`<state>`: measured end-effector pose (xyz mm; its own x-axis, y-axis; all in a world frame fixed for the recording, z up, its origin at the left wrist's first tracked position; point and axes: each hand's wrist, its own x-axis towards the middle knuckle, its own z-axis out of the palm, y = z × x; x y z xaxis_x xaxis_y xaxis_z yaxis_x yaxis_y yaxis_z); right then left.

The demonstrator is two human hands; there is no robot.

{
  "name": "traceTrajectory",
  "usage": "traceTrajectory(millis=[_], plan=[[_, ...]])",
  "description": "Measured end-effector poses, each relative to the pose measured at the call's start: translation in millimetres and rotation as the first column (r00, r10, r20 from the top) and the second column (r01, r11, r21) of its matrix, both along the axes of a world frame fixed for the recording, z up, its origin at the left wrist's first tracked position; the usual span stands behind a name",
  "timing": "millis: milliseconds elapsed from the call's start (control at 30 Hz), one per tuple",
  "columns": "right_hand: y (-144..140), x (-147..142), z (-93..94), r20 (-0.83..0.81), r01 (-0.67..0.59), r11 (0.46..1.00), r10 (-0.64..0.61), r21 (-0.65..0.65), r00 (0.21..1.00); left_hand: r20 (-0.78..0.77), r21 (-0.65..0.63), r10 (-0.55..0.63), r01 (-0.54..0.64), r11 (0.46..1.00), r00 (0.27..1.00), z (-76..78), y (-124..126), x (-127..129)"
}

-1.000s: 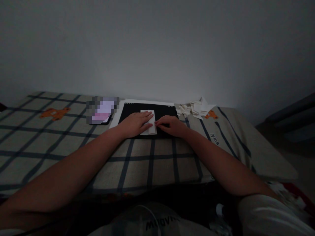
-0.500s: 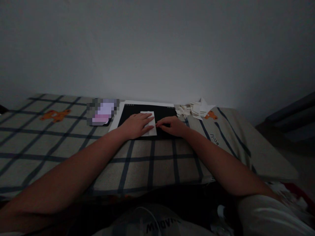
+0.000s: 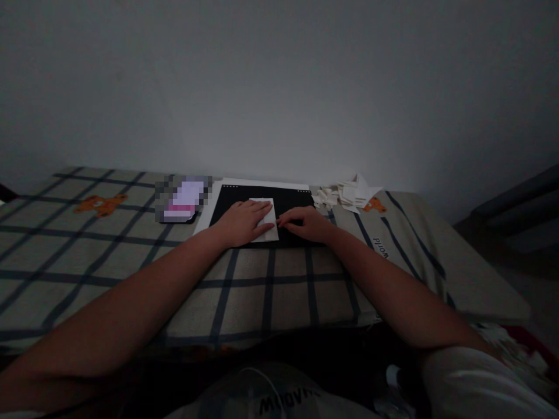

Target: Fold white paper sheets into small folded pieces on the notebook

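My left hand (image 3: 245, 223) lies flat on a folded piece of white paper (image 3: 269, 235), with its fingers stretched out and the thumb apart. The hand covers the paper's left part. Just off the paper's right edge is my right hand (image 3: 308, 224), its fingers bent and the fingertips pinched together with the thumb. Whether anything is between those fingertips is too small to tell. Under both hands lies a black sheet (image 3: 288, 198) with small holes along its far edge, resting on a larger white sheet (image 3: 207, 214).
A phone (image 3: 186, 198) with a lit, blurred screen lies left of the sheets. To the right stand folded white paper pieces (image 3: 353, 192) in a pile. A checked cloth (image 3: 253, 297) with orange bear prints covers the table, which meets a grey wall (image 3: 279, 93).
The fingers of my left hand have drawn closer together on the white paper. My right hand has barely moved.
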<state>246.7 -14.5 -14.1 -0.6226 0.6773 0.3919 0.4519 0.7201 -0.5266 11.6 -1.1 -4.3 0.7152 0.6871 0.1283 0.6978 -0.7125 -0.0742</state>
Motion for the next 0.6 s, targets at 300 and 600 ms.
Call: traceTrajectory(millis=[300, 600], plan=[[0.8, 0.3, -0.9, -0.007, 0.023, 0.999, -0.023, -0.031, 1.0, 0.002, 0.014, 0.023, -0.023, 1.0, 1.0, -0.7, -2.3, 1.9], [3.2, -0.7, -2.1, 0.017, 0.107, 0.993, -0.108, 0.044, 0.994, 0.003, 0.008, 0.031, -0.031, 0.999, 1.0, 1.6, -3.0, 4.0]])
